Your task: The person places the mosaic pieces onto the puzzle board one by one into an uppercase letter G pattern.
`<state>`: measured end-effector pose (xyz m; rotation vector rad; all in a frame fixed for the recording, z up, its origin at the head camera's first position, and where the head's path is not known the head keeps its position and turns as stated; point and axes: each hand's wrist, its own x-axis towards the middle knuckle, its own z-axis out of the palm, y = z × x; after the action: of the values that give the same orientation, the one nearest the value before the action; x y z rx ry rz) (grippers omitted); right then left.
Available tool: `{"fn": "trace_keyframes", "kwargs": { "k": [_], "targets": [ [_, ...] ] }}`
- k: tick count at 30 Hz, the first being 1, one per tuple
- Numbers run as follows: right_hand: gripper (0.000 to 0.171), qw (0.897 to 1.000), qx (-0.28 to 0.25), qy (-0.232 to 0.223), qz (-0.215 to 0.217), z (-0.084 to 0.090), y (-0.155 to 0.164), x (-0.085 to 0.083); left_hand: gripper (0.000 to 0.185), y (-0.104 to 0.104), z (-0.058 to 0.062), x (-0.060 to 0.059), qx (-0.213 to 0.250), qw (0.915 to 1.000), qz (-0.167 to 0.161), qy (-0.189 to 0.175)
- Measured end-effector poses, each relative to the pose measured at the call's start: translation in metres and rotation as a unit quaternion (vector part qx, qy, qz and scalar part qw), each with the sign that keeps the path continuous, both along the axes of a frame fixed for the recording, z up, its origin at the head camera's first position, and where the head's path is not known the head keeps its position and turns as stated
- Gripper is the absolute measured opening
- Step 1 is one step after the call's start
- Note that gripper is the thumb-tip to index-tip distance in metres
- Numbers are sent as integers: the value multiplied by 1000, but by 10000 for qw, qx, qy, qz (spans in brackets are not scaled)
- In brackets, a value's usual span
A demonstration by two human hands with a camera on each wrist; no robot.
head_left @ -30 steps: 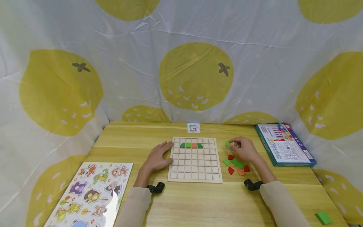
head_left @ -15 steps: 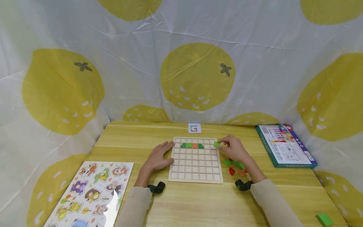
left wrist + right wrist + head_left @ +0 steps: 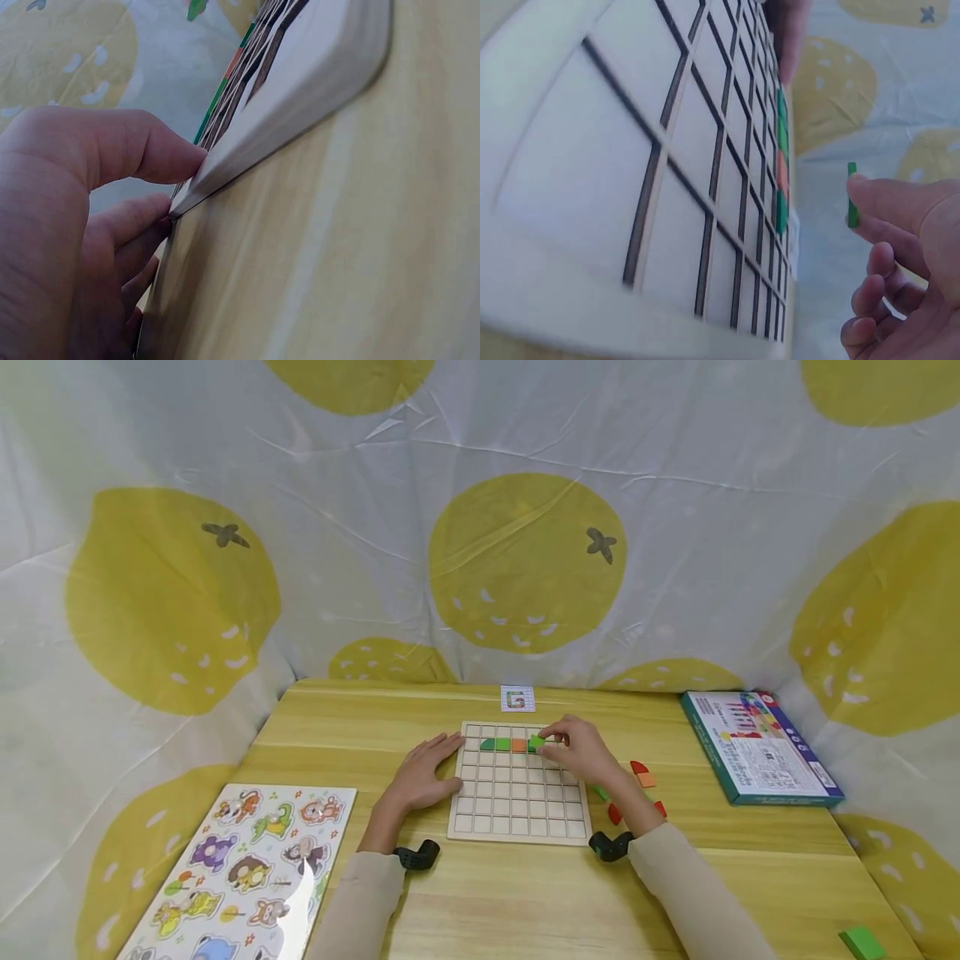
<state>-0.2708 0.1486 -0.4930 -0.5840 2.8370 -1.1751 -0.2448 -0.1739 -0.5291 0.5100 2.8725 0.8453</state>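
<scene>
A pale wooden grid board (image 3: 517,810) lies on the table. In its second row sits a line of pieces (image 3: 502,744): dark green, green and orange. My right hand (image 3: 546,740) pinches a small green piece (image 3: 537,742) at the right end of that line, just above the board. In the right wrist view the green piece (image 3: 852,210) stands on edge at my fingertip, a little off the board (image 3: 630,165). My left hand (image 3: 438,756) lies flat against the board's left edge. The left wrist view shows its fingers (image 3: 150,154) touching the board's rim (image 3: 300,97).
Loose red, orange and green pieces (image 3: 641,774) lie right of the board. A small pattern card (image 3: 517,698) sits behind it, a boxed game (image 3: 761,747) at the far right, an animal puzzle (image 3: 240,868) at the front left and a green block (image 3: 862,942) at the front right corner.
My right hand has carried the green piece leftward from beside the loose pile to the board's row of pieces. The left hand has stayed on the board's edge.
</scene>
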Motion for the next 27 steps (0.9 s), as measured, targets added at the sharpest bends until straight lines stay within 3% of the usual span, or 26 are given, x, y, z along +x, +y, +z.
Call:
{"fn": "trace_keyframes", "kwargs": {
  "k": [9, 27],
  "targets": [
    [23, 9993, -93, -247, 281, -14, -32, -6, 80, 1, 0, 0, 32, 10000, -9, 11],
    [23, 9963, -140, -670, 522, -20, -69, -8, 79, 1, 3, 0, -6, 10000, -29, 19]
  ]
}}
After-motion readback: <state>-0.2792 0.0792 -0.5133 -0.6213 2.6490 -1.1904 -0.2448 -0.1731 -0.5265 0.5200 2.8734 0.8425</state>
